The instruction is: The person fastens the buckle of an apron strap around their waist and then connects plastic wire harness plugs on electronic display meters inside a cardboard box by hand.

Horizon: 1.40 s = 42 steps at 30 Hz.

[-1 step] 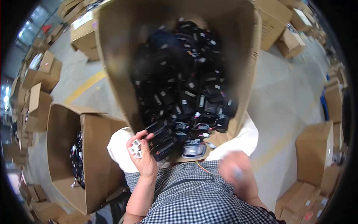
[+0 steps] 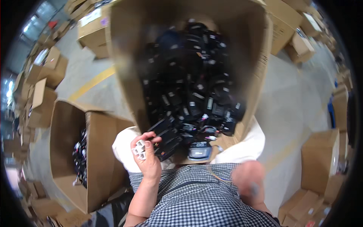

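Observation:
My left hand (image 2: pixel 150 164) is closed around several small white connector-like blocks (image 2: pixel 140 148), palm turned up. Its fingertips reach against dark black casings (image 2: pixel 170 142) at the near edge of the big carton; whether it grips them cannot be told. My right hand (image 2: pixel 247 174), smeared by motion, is a closed shape over the right side of my lap. A thin yellowish wire (image 2: pixel 218 177) runs to it across my checked apron (image 2: pixel 193 198). Against that hand shows a blurred grey piece (image 2: pixel 254 188). A black device with a bluish-grey end (image 2: pixel 199 152) lies between my knees.
The large open carton (image 2: pixel 257 75) ahead holds a heap of black devices (image 2: pixel 194 108) with small white labels. At left stands another open carton (image 2: pixel 104 159) with black parts and wires in it. More cartons (image 2: pixel 321 159) line the right side of the grey floor (image 2: pixel 285 102).
My right hand has moved right and slightly down, and the thin wire has shifted with it. My left hand still holds the white blocks. The whole view has shifted slightly.

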Available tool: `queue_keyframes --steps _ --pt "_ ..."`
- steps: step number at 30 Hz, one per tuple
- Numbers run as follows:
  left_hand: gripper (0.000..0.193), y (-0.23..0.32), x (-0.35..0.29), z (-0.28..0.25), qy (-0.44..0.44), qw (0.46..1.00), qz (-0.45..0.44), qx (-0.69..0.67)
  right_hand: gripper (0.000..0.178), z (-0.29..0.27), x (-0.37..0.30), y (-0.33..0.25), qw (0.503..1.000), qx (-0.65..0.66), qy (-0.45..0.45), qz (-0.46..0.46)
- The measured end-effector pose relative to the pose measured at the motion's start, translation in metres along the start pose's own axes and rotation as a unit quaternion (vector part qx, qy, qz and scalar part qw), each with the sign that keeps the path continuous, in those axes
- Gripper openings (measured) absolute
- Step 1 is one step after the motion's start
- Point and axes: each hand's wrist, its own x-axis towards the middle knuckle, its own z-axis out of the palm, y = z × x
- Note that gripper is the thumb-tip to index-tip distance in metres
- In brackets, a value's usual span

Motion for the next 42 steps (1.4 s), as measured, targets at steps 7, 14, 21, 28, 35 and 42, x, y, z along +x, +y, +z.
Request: queue_keyframes --steps 7,14,21,28,35,42 --pt "0.022 0.133 0.093 -0.106 0.158 0.947 0.271 0.071 0.030 -0.058 -0.001 -0.017 0.999 -0.024 0.018 0.023" --pt "0.026 0.176 0.168 -0.250 0.219 0.880 0.299 0.298 0.019 -0.060 -0.003 0.024 0.971 -0.077 0.135 0.183" --pt "0.026 0.048 0.153 -0.368 0.008 0.801 -0.069 0.594 0.018 -0.063 -0.001 0.034 0.954 -0.139 0.133 0.228" --pt "0.030 0.056 0.109 -0.134 0.161 0.758 0.306 0.553 0.020 -0.083 -0.023 0.007 0.952 -0.126 0.221 0.170" --pt "0.046 -0.140 0.024 0.065 -0.361 0.829 0.048 0.424 0.018 -0.075 -0.019 0.010 0.955 -0.112 0.215 0.173" --pt "0.020 -0.203 -0.009 0.083 -0.372 0.829 -0.070 0.411 0.020 -0.067 -0.033 0.018 0.932 -0.204 0.221 0.204"
